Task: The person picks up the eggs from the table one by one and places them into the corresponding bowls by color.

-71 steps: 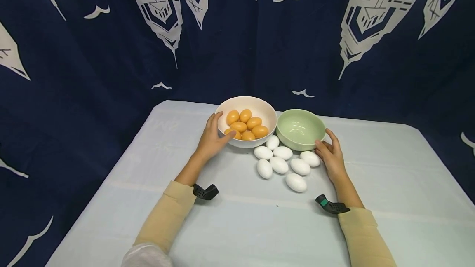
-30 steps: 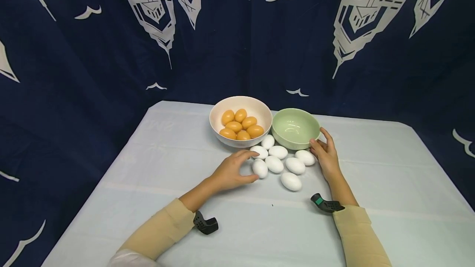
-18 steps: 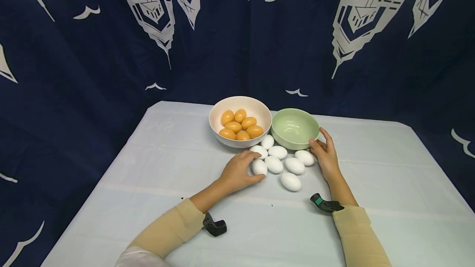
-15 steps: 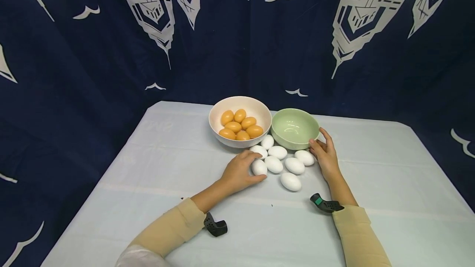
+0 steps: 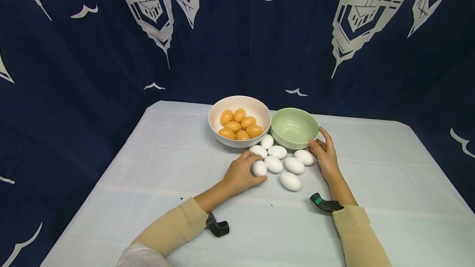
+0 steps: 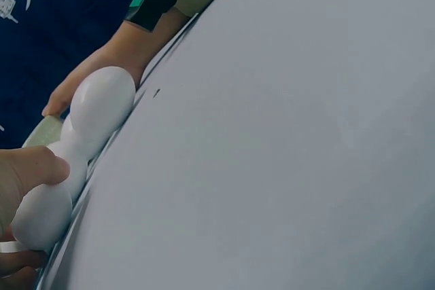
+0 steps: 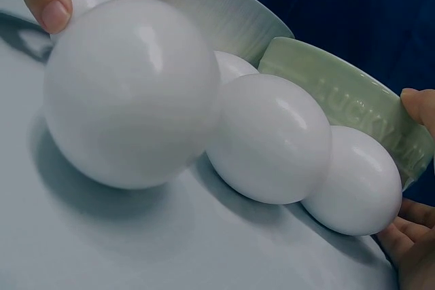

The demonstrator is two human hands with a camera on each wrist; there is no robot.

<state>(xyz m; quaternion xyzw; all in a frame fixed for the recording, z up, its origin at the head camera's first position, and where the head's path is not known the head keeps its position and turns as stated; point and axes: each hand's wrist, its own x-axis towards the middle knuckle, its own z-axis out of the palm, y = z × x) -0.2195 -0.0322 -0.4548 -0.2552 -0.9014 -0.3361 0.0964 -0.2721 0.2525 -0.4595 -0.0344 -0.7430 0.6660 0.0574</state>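
My left hand (image 5: 240,173) curls its thumb and fingers round a white egg (image 5: 259,168) at the left end of a loose group of white eggs on the table. In the left wrist view, the thumb (image 6: 51,168) lies over that egg (image 6: 42,219) with fingers below it. At the right, my right hand (image 5: 327,158) grips the side of a light green bowl (image 5: 295,129), which has nothing in it. The right wrist view shows a thumb (image 7: 418,106) at the bowl's rim and fingers low beside its wall. Other white eggs (image 5: 290,181) lie between the hands.
A larger cream bowl (image 5: 215,129) holding several orange eggs (image 5: 232,127) stands left of the green bowl, close against it. The pale table (image 5: 167,155) ends behind the bowls at a dark blue patterned curtain (image 5: 222,52). Both wrists carry black devices (image 5: 217,226).
My left hand left the cream bowl's rim, came down toward me to the white eggs and closed round the leftmost one, which has turned slightly. The right hand stays at the green bowl.
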